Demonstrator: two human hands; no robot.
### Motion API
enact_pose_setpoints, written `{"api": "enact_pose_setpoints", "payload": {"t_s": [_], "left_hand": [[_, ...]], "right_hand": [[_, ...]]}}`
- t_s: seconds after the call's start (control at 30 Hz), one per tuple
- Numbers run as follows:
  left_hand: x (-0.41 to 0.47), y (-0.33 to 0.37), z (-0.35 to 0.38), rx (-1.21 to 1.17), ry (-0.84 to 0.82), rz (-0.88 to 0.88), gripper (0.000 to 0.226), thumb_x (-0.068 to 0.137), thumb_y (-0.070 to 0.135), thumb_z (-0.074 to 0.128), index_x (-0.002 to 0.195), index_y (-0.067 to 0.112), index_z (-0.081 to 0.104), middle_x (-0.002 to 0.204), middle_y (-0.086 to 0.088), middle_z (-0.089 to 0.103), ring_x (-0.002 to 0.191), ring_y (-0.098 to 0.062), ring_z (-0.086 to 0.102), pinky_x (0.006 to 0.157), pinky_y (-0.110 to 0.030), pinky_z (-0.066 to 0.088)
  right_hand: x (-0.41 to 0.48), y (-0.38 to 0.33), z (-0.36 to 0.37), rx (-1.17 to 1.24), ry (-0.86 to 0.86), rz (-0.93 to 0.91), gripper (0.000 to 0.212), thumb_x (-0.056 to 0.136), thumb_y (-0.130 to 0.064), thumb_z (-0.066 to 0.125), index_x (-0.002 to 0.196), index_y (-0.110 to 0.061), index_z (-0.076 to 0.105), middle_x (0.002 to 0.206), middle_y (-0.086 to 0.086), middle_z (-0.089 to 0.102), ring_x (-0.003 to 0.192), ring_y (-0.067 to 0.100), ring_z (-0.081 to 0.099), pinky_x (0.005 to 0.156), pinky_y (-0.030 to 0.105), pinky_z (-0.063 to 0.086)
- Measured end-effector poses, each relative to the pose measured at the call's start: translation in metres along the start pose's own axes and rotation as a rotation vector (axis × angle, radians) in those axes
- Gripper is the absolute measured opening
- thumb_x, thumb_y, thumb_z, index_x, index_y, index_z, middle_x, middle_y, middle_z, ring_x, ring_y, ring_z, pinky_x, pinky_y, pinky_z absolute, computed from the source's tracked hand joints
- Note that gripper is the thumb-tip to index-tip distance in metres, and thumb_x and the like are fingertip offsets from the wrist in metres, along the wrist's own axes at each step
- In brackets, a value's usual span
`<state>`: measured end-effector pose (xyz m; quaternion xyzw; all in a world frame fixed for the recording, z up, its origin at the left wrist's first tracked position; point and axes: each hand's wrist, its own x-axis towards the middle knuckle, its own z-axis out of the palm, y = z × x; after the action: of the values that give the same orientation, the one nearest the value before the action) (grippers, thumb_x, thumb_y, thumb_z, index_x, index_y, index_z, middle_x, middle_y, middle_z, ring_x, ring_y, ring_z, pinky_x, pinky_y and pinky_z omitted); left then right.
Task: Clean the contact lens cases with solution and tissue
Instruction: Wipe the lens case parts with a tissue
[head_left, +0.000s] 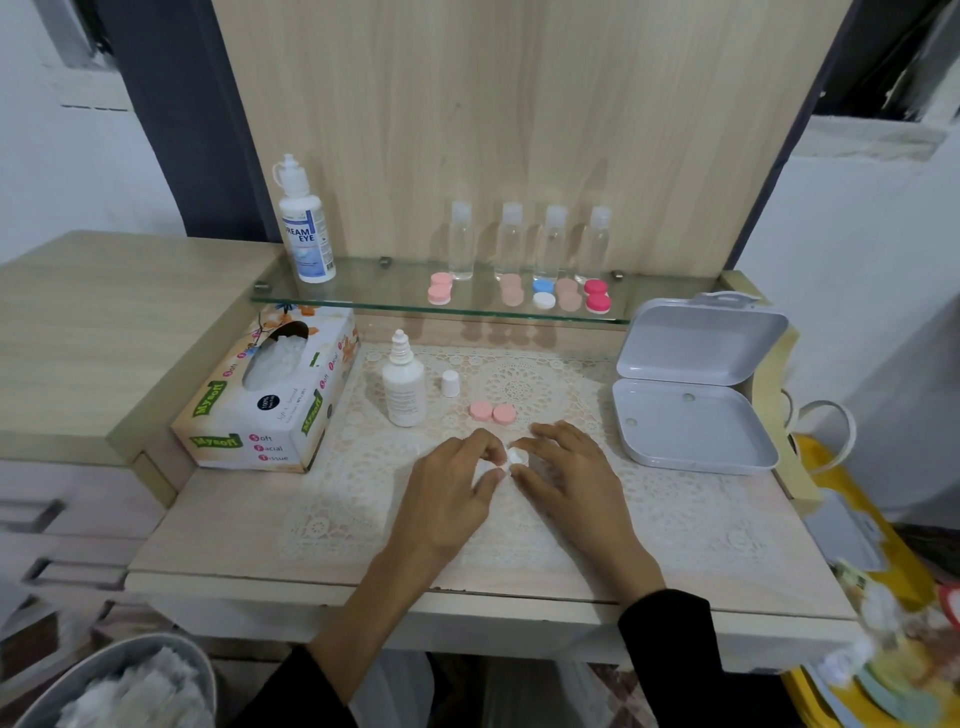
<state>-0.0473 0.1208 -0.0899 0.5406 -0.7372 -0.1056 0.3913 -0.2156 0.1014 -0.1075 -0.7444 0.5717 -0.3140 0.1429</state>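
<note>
One case looked to be in progress, with five more left. From the head view, both hands met over the lace mat (649, 499). The left hand (452, 483) pinched one end of a small white lens case (517, 457) between thumb and curled fingers. The right hand (566, 467) pinched the other end with thumb and forefinger, its other fingers spread and lowered toward the mat. Whether tissue was wadded under the left fingertips could not be told. Just beyond the fingertips lay two pink caps (492, 412), off the case, so it was judged to be opened. Farther beyond the left hand stood the small solution bottle (403, 384), uncapped, its white cap (450, 383) beside it. Well out to that hand's left sat the tissue box (270, 400). Far beyond both hands, on the glass shelf (374, 291), five capped cases (543, 293) were lined up, apparently yet to be cleaned. Both wrists were low, forearms angled inward, palms facing down
</note>
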Motion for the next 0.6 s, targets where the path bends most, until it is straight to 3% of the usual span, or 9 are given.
{"api": "enact_pose_setpoints", "payload": {"t_s": [0.1, 0.27, 0.6], "left_hand": [[0.007, 0.004, 0.002, -0.026, 0.062, 0.034, 0.017, 0.079, 0.011, 0.071, 0.088, 0.019, 0.059, 0.084, 0.015, 0.061, 0.077, -0.001, 0.052, 0.069, -0.011, 0.04], [0.015, 0.002, 0.0, 0.066, -0.016, -0.009, 0.018, 0.078, 0.018, 0.07, 0.09, 0.026, 0.06, 0.082, 0.006, 0.055, 0.075, -0.012, 0.053, 0.065, -0.029, 0.046], [0.015, 0.005, -0.003, 0.179, -0.11, 0.071, 0.019, 0.078, 0.014, 0.068, 0.09, 0.025, 0.059, 0.084, 0.004, 0.053, 0.073, -0.012, 0.052, 0.061, -0.022, 0.038]], "right_hand": [[0.0, 0.001, 0.0, -0.024, 0.003, -0.005, 0.034, 0.09, -0.04, 0.061, 0.123, -0.03, 0.064, 0.138, -0.007, 0.053, 0.136, 0.015, 0.035, 0.11, 0.028, 0.025], [0.001, 0.003, 0.0, -0.027, 0.007, -0.015, 0.035, 0.09, -0.04, 0.063, 0.122, -0.027, 0.065, 0.137, -0.006, 0.055, 0.135, 0.015, 0.037, 0.11, 0.028, 0.025], [0.0, 0.002, 0.0, -0.009, 0.013, -0.016, 0.033, 0.09, -0.039, 0.063, 0.121, -0.029, 0.065, 0.137, -0.007, 0.054, 0.136, 0.014, 0.036, 0.111, 0.029, 0.025]]}}
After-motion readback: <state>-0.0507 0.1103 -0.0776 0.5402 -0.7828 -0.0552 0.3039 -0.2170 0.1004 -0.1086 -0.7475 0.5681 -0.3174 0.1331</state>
